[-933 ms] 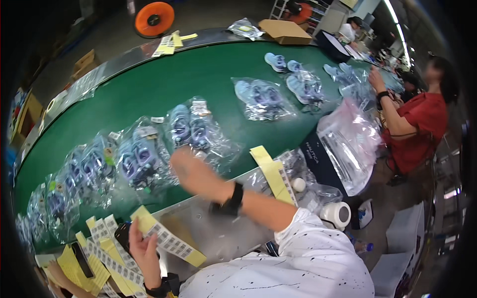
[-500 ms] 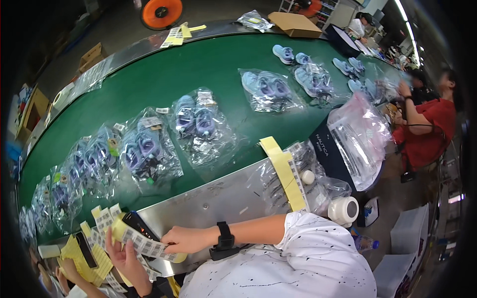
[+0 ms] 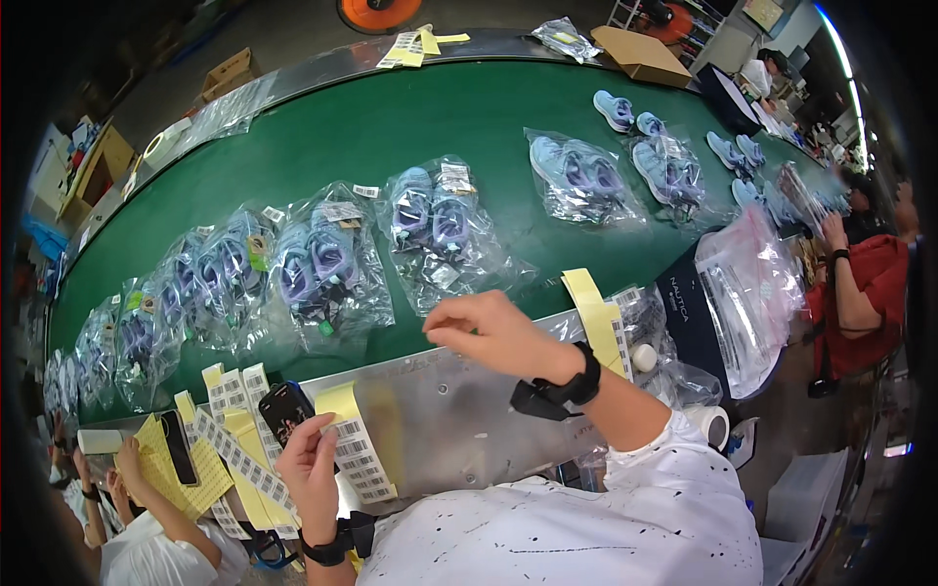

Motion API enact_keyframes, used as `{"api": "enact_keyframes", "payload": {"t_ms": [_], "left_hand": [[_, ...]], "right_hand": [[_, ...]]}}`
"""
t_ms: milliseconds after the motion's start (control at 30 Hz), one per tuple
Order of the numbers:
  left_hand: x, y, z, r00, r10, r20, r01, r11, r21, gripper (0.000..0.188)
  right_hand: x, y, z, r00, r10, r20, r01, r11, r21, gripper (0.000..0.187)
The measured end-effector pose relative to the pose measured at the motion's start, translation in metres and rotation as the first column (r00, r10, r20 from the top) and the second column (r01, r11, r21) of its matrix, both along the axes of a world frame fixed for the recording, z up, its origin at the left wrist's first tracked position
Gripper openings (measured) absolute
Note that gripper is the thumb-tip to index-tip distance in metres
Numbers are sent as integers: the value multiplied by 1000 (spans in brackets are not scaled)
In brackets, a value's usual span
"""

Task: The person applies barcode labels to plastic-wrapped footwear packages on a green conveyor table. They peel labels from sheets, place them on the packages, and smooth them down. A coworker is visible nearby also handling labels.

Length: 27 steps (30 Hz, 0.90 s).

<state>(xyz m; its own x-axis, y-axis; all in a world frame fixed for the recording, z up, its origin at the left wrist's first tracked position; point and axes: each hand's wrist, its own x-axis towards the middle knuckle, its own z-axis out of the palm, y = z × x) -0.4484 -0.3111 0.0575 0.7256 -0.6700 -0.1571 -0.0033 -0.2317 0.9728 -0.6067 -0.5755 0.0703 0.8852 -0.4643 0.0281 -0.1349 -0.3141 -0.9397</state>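
My left hand (image 3: 311, 471) is closed at the near metal ledge, fingertips pinching the edge of a yellow-backed strip of barcode labels (image 3: 363, 465). My right hand (image 3: 500, 337) is raised over the ledge and the belt's near edge, fingers bent together in a pinch. Whatever sits at those fingertips, if anything, is too small to make out. Just beyond it lies a pair of light blue and lilac shoes (image 3: 430, 217) in a clear plastic bag. Another bagged pair (image 3: 318, 262) with a white label rests to its left. A phone (image 3: 286, 415) lies beside my left hand.
The green conveyor belt (image 3: 391, 117) carries several more shoe pairs. To the right stand a dark box (image 3: 699, 322) with plastic bags and a label strip (image 3: 598, 317). A co-worker in red (image 3: 870, 293) sits far right; another person's white-sleeved arm (image 3: 161, 508) reaches in at left.
My right hand has left the label strip and moved up and right toward the bagged shoes. My left hand still holds the strip, now lying flatter on the ledge. The view has shifted left.
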Motion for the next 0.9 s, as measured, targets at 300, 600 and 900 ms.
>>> {"api": "enact_keyframes", "payload": {"t_ms": [300, 600, 900], "left_hand": [[-9, -17, -3, 998, -21, -61, 20, 1000, -10, 19], [-1, -11, -2, 989, 119, -89, -121, 993, -10, 16], [10, -28, -10, 980, 166, -113, -182, 971, -152, 27]], "right_hand": [[85, -92, -112, 925, -366, -99, 105, 497, -861, 59], [57, -66, -41, 996, -50, -71, 15, 904, -428, 26], [-17, -74, 28, 958, 279, -64, -285, 949, -135, 26]]}}
